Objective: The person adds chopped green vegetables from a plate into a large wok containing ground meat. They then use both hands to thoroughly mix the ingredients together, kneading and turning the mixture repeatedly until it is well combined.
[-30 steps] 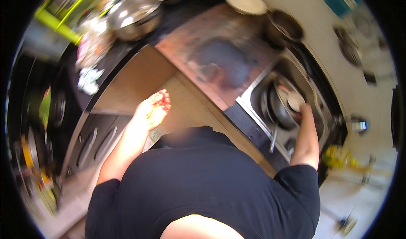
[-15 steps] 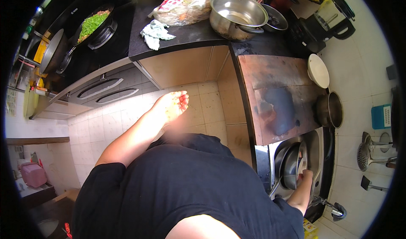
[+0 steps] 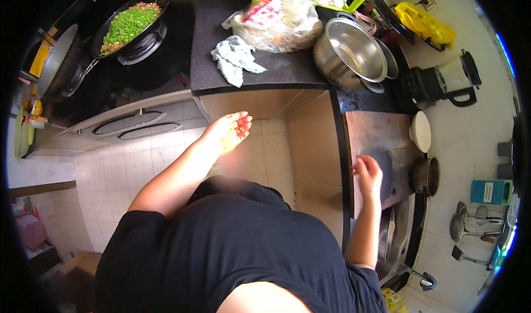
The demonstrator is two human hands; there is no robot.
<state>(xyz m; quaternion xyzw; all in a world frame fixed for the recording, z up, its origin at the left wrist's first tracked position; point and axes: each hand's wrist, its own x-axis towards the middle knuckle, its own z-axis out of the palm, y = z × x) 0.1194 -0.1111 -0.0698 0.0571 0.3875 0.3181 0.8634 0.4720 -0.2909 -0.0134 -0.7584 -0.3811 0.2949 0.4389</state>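
My left hand is held over the floor in front of me, palm up. Its fingers are apart and loosely bent, with nothing in them. My right hand hovers by the near edge of the wooden cutting board. Its fingers are half curled, a gap shows at the thumb, and no object is visible in it. Beneath the right forearm lies the sink, holding metal pans partly hidden by the arm. A dark patch marks the board. A pale bowl and a small metal pot stand along its far side.
At the back left, a frying pan of chopped green food and pinkish bits sits on the stove. A crumpled cloth, a plastic bag and a large steel pot occupy the back counter. A blender stands at the right.
My right hand has come up out of the sink and forward to the cutting board. My left hand stays nearly in place. The view has shifted, bringing more of the back counter into sight.
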